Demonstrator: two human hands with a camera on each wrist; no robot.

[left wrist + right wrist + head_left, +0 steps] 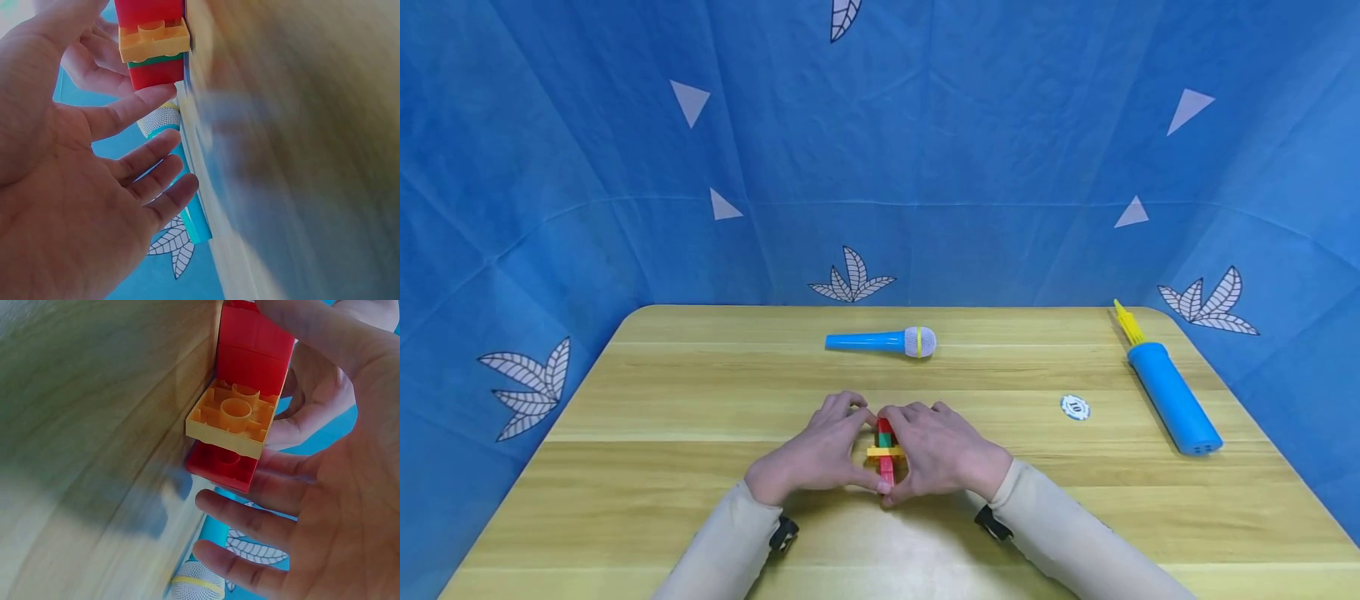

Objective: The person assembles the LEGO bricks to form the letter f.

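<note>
A small model of toy building bricks [886, 440] lies between the two hands at the front middle of the table. It has red bricks lengthwise, a green one between them and a yellow brick [234, 419] set crosswise, its hollow underside showing in the right wrist view. My left hand [816, 458] pinches the model from the left, thumb at its near end, index finger at its far end. From the other side my right hand [951, 454] pinches it likewise. The left wrist view shows the left hand's other fingers [153, 156] spread away from the bricks.
Behind the hands lies a blue toy microphone [880, 342] with a white head. A round chip [1075, 407] marked 10 sits to the right. Near the right table edge is a blue hand pump [1172, 398] with a yellow nozzle. Blue cloth [925, 150] hangs round the table.
</note>
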